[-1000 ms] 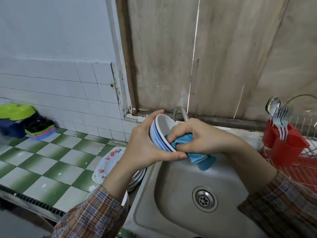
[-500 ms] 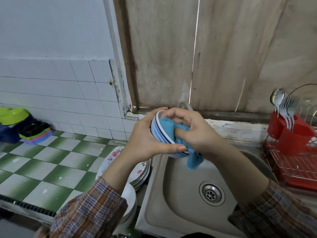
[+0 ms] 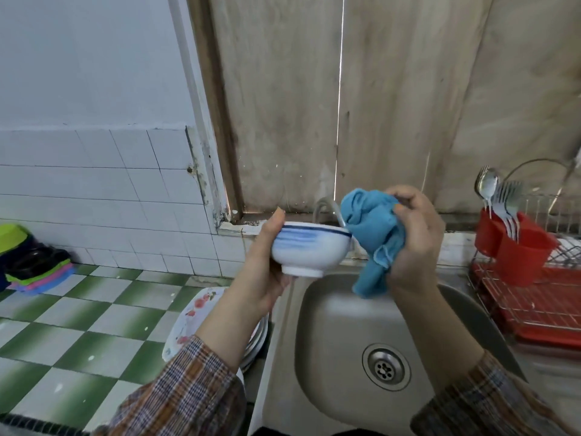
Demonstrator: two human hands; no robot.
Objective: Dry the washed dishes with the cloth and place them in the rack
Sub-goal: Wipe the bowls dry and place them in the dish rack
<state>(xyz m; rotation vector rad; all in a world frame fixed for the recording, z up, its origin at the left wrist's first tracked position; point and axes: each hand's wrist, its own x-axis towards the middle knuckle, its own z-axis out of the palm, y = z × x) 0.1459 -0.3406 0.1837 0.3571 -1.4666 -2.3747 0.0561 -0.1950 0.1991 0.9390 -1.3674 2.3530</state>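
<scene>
My left hand (image 3: 262,272) holds a white bowl with blue stripes (image 3: 309,248) upright above the sink's left edge, thumb on the rim and fingers under the base. To its right, my right hand (image 3: 415,237) grips a bunched blue cloth (image 3: 372,234), which hangs just beside the bowl's right side. The red dish rack (image 3: 534,306) sits at the far right of the sink. A stack of flowered plates (image 3: 201,313) lies on the counter, partly hidden by my left forearm.
The steel sink (image 3: 345,341) with its drain (image 3: 386,366) lies below my hands. A tap (image 3: 323,207) rises behind the bowl. A red cutlery holder (image 3: 515,247) with spoons and forks stands in the rack. Coloured plastic containers (image 3: 28,256) sit far left on the green checked counter.
The cloth has come out of the bowl. My left hand has turned the bowl from tilted on its side to upright, and my right hand has lifted the cloth to the right of it.
</scene>
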